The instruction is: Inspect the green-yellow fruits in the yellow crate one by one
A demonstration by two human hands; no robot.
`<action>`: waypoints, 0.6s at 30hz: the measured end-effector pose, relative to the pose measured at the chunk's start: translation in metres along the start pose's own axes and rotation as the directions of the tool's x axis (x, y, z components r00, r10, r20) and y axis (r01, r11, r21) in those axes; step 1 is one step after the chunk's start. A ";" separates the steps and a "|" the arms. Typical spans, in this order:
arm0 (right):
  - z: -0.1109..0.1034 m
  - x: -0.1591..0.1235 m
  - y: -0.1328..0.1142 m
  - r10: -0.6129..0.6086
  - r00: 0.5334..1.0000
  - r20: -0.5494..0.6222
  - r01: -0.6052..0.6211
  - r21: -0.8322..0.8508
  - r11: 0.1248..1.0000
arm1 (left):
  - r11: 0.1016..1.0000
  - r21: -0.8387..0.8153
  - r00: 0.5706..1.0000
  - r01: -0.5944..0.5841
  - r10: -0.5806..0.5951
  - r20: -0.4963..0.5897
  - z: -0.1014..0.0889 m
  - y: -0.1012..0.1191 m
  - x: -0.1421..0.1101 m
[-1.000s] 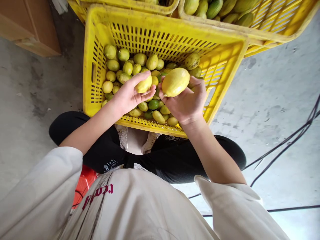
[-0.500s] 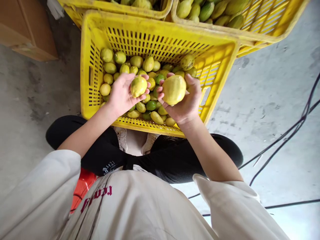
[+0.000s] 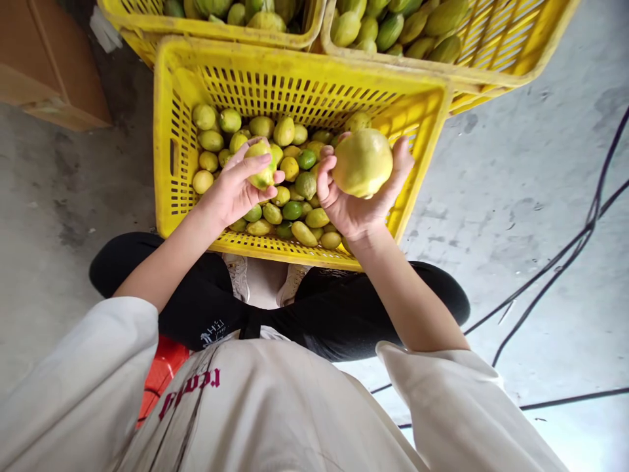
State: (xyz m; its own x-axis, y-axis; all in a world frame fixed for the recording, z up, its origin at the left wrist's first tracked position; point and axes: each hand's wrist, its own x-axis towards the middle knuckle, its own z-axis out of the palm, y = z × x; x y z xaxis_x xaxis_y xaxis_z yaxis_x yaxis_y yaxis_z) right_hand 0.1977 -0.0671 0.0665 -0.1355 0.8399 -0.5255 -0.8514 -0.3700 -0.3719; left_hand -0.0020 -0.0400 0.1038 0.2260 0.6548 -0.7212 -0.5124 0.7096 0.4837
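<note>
In the head view my left hand (image 3: 240, 180) has its fingers around a small yellow-green lemon (image 3: 260, 167). My right hand (image 3: 361, 196) grips a much larger pale yellow lemon (image 3: 363, 162), thumb on one side and fingers on the other. Both hands are raised over a yellow slatted crate (image 3: 425, 164) that stands in front of my feet. On its bottom lie many lemons, yellow and green, such as a dark green one (image 3: 292, 210) between my hands. My right hand and its fruit hide part of the crate's right side.
Two more yellow crates with green-yellow fruit, a left one (image 3: 216, 26) and a right one (image 3: 535, 56), adjoin the far side. A cardboard box (image 3: 54, 65) stands at the upper left. Black cables (image 3: 555, 265) cross the floor on the right. Something red (image 3: 164, 367) is below me.
Both lemons have been turned in my hands. My left hand has shifted slightly left, and the right hand has lifted its lemon up and rightward. The crates sit a little lower and further left in view.
</note>
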 end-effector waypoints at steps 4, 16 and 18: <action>0.003 0.001 -0.001 -0.003 0.999 -0.041 0.001 -0.051 0.999 | 0.998 0.049 0.999 0.045 -0.047 0.028 0.000 0.001 -0.005; 0.005 -0.005 0.002 0.008 0.999 0.049 0.008 -0.305 0.952 | 0.985 0.148 0.977 -0.085 0.054 0.204 -0.006 -0.003 0.004; 0.005 -0.004 0.000 -0.001 0.999 0.053 0.019 -0.334 0.943 | 0.990 0.121 0.979 -0.078 0.053 0.196 -0.005 -0.002 0.002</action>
State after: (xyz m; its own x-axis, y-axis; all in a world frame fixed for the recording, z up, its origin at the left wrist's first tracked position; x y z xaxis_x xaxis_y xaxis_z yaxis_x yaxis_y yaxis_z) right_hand 0.1959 -0.0688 0.0728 -0.1614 0.8604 -0.4835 -0.6360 -0.4652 -0.6157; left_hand -0.0049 -0.0416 0.0986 0.3565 0.7301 -0.5830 -0.4245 0.6824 0.5950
